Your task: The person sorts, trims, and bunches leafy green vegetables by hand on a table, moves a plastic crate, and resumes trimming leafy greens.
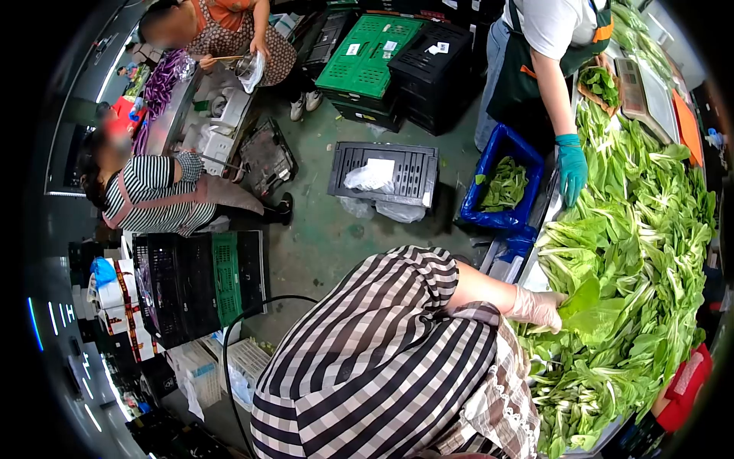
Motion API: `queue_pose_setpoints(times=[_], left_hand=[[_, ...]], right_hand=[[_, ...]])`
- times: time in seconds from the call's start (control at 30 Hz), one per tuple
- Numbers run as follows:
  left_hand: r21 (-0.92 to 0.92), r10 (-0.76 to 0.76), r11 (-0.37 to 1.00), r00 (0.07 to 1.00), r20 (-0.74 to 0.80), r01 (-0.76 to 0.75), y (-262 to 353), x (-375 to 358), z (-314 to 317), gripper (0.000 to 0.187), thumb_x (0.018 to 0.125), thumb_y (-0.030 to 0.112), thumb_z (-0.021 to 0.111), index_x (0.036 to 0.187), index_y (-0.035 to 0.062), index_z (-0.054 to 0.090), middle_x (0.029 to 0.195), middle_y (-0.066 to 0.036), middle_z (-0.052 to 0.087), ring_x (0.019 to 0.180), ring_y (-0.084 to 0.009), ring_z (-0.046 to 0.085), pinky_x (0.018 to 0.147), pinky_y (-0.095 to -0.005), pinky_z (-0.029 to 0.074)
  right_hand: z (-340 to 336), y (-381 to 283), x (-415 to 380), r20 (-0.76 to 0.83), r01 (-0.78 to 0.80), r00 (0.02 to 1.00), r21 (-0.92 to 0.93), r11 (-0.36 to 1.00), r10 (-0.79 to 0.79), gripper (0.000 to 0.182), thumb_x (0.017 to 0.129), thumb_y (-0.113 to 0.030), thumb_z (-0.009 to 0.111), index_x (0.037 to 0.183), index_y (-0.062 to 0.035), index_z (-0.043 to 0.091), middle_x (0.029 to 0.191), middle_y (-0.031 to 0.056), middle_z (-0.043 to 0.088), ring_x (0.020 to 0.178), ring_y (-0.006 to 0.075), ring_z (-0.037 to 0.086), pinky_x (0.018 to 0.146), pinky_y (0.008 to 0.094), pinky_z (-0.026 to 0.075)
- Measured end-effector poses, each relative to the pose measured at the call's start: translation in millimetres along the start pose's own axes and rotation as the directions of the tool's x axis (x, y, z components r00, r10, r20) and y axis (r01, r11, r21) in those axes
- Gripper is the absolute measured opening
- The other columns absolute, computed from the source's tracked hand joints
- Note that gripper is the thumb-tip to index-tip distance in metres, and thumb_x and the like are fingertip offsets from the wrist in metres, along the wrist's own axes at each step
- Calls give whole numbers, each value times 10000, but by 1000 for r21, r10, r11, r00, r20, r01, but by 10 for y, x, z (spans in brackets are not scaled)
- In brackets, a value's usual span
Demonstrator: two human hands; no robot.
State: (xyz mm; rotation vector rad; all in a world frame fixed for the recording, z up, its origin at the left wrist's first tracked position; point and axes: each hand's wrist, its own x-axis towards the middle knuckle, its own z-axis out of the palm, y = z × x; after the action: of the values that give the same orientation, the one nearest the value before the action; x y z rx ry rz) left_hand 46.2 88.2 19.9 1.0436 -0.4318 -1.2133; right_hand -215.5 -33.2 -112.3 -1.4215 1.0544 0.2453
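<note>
My left hand [537, 307], in a pale translucent glove, reaches from a black-and-white checked sleeve to the left side of a large heap of leafy greens [634, 252]. Its fingers are closed at the base of a broad, bright green leaf [590, 310]. Stalks and leaves lie around and below this hand. The heap covers the long table on the right. My right hand does not show; my checked clothing and ruffled apron fill the lower middle.
A co-worker's green-gloved hand [572, 170] rests at the heap's upper left, beside a blue-lined bin [502, 183] holding greens. A scale [642, 99] stands behind. Black crates [384, 176] sit on the floor. Two people are at left; a red sleeve [683, 390] shows lower right.
</note>
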Motion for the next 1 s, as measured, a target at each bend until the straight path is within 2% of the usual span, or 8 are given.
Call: queue_pose_setpoints(times=[0.23, 0.33, 0.53, 0.7, 0.73, 0.77, 0.83, 1.0], left_hand=[[65, -32, 997, 999, 20, 31, -139, 75, -2, 548, 629, -4, 793, 1145, 8, 606, 966, -112, 700, 904, -219, 650, 817, -342, 513], [-86, -78, 993, 996, 50, 82, -156, 45, -19, 544, 637, -16, 780, 1152, 10, 609, 954, -108, 700, 888, -219, 653, 803, -345, 517], [-61, -64, 996, 996, 65, 68, -271, 119, -23, 512, 653, -14, 764, 1141, 0, 611, 961, -113, 696, 881, -199, 650, 781, -330, 517], [-20, -220, 975, 975, 17, 220, 339, -197, -72, 566, 793, 129, 755, 1309, 31, 545, 1070, -85, 665, 888, -165, 621, 738, -290, 515], [5, -168, 986, 985, 44, 168, 89, -70, -136, 539, 796, 114, 751, 1292, 27, 562, 1076, -77, 662, 894, -163, 622, 747, -292, 519], [71, -151, 986, 988, -24, 152, 515, -205, -104, 489, 793, 85, 741, 1253, 19, 585, 1085, -69, 662, 906, -167, 626, 765, -301, 524], [67, 99, 994, 988, -117, -91, 493, -83, -247, 341, 816, 71, 692, 1144, 10, 620, 1038, -84, 677, 847, -175, 642, 761, -311, 531], [245, 223, 959, 914, -339, -143, 772, 49, -661, 235, 808, 10, 662, 1041, 1, 627, 847, -83, 692, 719, -151, 640, 490, -248, 466]], right_hand=[[-6, -20, 40, 6, 47, 999, -57, 997, -47, 120, 904, 3, 598, 1011, 24, 649, 841, 36, 663, 719, 139, 584, 668, 287, 484], [-16, 66, 94, 1, 71, 997, -81, 994, -71, 119, 903, 3, 600, 1009, 23, 650, 840, 35, 662, 715, 135, 581, 663, 285, 482], [-83, 160, 61, 10, 140, 990, -112, 984, -140, 115, 903, 4, 604, 1006, 22, 653, 839, 32, 659, 708, 128, 575, 655, 282, 480], [173, -407, -311, -30, 273, 956, -263, 925, -290, 85, 886, -46, 657, 918, 32, 669, 726, 32, 620, 644, 104, 540, 580, 296, 453], [114, -192, -263, -76, 231, 958, -369, 900, -277, 140, 874, -123, 685, 904, 14, 681, 691, 81, 632, 616, 157, 570, 588, 331, 465], [198, -340, -341, -110, 277, 914, -538, 796, -391, 185, 859, -195, 692, 930, -23, 698, 750, 147, 667, 647, 245, 627, 618, 360, 490], [245, -374, -360, -175, 241, 912, -502, 831, -371, 220, 862, -244, 676, 963, -51, 708, 827, 165, 691, 742, 298, 661, 677, 377, 515], [288, -440, -442, -219, 188, 920, -480, 857, -325, 218, 869, -311, 670, 932, -106, 707, 835, 168, 680, 773, 357, 656, 683, 432, 509]])
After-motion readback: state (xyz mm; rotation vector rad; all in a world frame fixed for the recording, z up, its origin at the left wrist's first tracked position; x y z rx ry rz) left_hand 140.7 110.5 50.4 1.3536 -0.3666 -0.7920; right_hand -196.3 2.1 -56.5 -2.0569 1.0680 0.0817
